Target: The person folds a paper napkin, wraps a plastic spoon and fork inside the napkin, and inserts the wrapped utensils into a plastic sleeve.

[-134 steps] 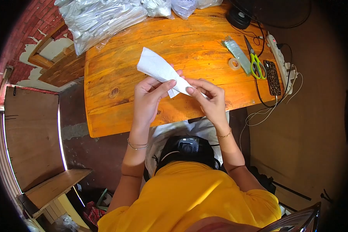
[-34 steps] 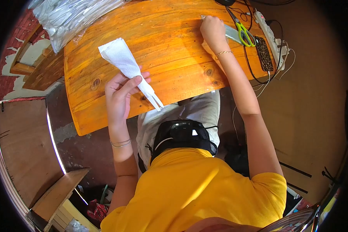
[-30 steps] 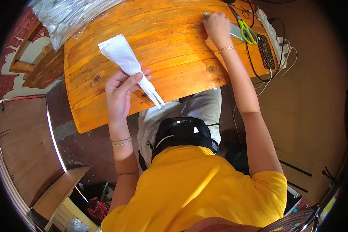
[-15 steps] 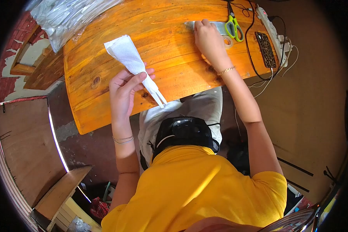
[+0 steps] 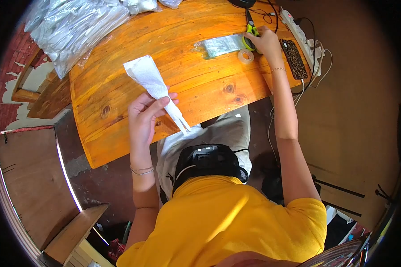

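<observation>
My left hand (image 5: 149, 113) is closed around a folded white paper napkin (image 5: 148, 75), pinched near its narrow end with the thumb on top. The napkin fans out toward the upper left, and two thin tips stick out below the fingers. My right hand (image 5: 268, 42) has its fingers closed on the green handles of a pair of scissors (image 5: 250, 29), whose dark blades point away from me. Part of the handles is hidden by the fingers. Just left of that hand lie a roll of clear tape (image 5: 245, 56) and a clear plastic packet (image 5: 223, 46).
A leopard-print phone (image 5: 294, 60) with a cable lies right of my right hand, beside a white power strip (image 5: 298, 33). A heap of clear plastic bags (image 5: 75, 33) covers the far left corner of the wooden table (image 5: 196, 84). Black cords run along the right side.
My right hand has moved from the plastic packet rightward to the scissors and taken hold of their handles. My left hand keeps the napkin in nearly the same place. The view has shifted slightly.
</observation>
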`<state>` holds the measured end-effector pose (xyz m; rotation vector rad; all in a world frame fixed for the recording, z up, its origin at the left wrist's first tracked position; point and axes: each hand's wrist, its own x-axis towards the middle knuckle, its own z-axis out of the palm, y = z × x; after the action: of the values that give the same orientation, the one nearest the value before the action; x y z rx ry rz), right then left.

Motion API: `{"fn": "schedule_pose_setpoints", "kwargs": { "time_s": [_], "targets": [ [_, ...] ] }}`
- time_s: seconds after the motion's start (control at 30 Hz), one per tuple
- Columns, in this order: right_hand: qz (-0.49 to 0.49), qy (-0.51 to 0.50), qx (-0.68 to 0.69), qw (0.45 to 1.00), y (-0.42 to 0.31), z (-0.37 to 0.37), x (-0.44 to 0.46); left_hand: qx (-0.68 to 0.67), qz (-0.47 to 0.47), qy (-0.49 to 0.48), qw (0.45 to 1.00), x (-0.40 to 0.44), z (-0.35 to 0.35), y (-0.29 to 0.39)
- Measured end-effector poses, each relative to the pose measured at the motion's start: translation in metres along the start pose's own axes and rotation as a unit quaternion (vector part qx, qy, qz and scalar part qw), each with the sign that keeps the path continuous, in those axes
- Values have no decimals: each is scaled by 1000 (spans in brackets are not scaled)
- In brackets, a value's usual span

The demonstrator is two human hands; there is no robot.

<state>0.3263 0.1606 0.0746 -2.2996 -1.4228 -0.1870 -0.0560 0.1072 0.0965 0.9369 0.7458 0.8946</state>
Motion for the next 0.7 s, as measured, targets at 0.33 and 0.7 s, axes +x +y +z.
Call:
{"fn": "schedule_pose_setpoints", "kwargs": {
  "time_s": [0.33, 0.7],
  "targets": [
    [-49, -4, -83, 995, 14, 20, 40, -3, -9, -7, 1000, -13, -3, -9],
    [-56, 7, -70, 996, 68, -5, 34, -21, -21, 4, 1000, -17, -12, -14]
  ]
}}
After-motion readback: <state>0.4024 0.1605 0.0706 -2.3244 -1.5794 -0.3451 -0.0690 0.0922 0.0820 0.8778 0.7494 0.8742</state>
